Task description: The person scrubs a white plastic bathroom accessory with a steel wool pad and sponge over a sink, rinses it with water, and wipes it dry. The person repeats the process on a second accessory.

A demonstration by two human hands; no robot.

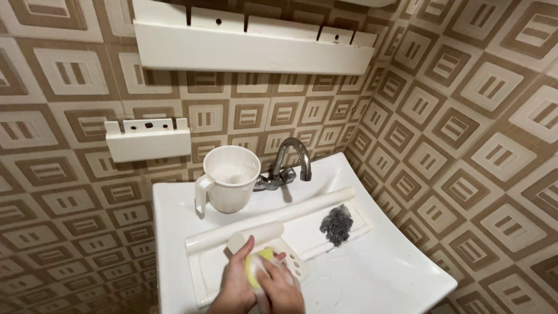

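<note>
Sponge (256, 268), yellow, is sitting between the two hands at the front of the white sink (401, 273). The left hand (235, 285) is curling its fingers around the sponge's left side, gripping it. The right hand (282, 288) is pressing over the sponge from the right, fingers closed on it and on a small white slotted soap holder (290, 261) lying just under the grip; how much of that holder it is actually holding cannot be told.

Directly beyond the grip, a long white plastic shelf (308, 224) is lying across the basin, its rounded rail running up and to the right. To the right of the grip and a little beyond, a dark steel scrubber (337, 224) is resting on that shelf. Further beyond the grip, a white jug (229, 180) is standing upright on the sink ledge, with a metal tap (290, 163) just to its right.
</note>
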